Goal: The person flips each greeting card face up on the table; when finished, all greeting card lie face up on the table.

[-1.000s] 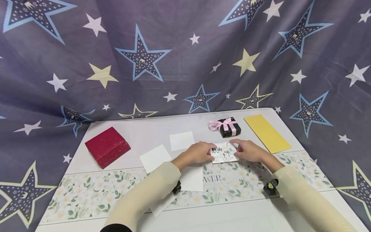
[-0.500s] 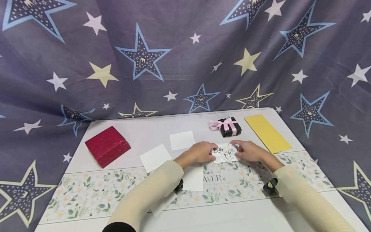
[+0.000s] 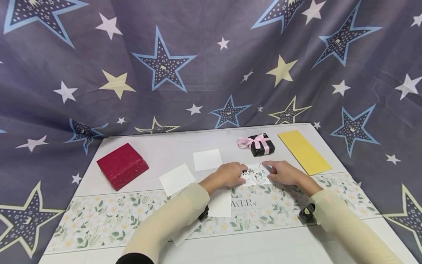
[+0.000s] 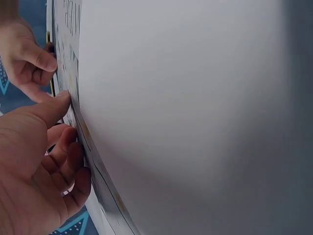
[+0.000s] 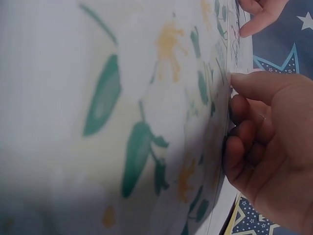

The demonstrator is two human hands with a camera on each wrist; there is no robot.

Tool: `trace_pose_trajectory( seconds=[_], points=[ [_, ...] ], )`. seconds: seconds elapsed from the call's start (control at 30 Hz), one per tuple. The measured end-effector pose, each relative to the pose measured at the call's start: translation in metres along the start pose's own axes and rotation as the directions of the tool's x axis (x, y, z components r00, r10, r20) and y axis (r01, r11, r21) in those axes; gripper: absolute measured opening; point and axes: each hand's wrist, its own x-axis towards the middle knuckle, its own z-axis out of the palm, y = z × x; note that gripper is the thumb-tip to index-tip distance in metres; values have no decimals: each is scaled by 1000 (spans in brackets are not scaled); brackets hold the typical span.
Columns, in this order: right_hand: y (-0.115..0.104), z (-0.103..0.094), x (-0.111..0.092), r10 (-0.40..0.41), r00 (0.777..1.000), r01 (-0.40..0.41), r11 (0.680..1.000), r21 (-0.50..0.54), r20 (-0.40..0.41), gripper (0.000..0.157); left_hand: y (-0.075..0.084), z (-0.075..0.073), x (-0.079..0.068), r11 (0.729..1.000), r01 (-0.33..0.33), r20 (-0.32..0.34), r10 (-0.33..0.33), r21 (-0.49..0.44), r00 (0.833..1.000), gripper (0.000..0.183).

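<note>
A small white greeting card [image 3: 255, 175] with black brush characters lies on the table between my two hands. My left hand [image 3: 230, 173] holds its left edge, thumb nearer me and fingers partly curled. At its right edge is my right hand [image 3: 284, 172], thumb and index finger on the border and the other fingers curled under. In the left wrist view the left thumb [image 4: 61, 99] and curled fingers lie close to the tabletop. The right wrist view shows the right hand [image 5: 279, 132] likewise low on the surface. Part of the card's edges is hidden by fingers.
Blank white cards [image 3: 207, 160] lie spread to the left, some under my left forearm. A black gift box [image 3: 268, 147] with a pink ribbon stands just behind the card. A yellow envelope [image 3: 304, 152] lies at right, a red box [image 3: 122, 167] at far left. A starry curtain backs the table.
</note>
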Motion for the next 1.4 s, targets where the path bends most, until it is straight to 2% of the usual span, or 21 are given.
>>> trace_pose_trajectory(
  seconds=[0.2, 0.43, 0.67, 0.77, 0.97, 1.1, 1.4],
  points=[
    [-2, 0, 2, -7, 1000, 7, 1000, 15, -12, 59, 1, -3, -5, 999, 12, 1, -12, 41, 1000, 56],
    [-2, 0, 5, 0, 1000, 0, 1000, 20, -3, 58, 0, -3, -8, 999, 11, -13, -10, 44, 1000, 56],
    [-10, -7, 7, -58, 998, 58, 997, 49, -5, 53, -9, -10, -17, 998, 23, -33, -21, 61, 999, 47],
    [-16, -10, 11, -86, 996, 87, 995, 53, -20, 51, -21, -13, -23, 996, 61, -55, -57, 67, 997, 50],
    [-32, -10, 27, -131, 990, 133, 990, 48, -42, 49, -52, -19, -39, 991, 127, -98, -131, -44, 987, 59],
    [-44, -8, 41, -149, 986, 154, 986, 69, -80, 48, -76, -23, -51, 978, 185, -112, -195, -97, 974, 59],
    [-67, 7, 76, -146, 983, 155, 984, 83, -109, 50, -119, -40, -74, 944, 286, -110, -306, -165, 946, 63]
  ],
)
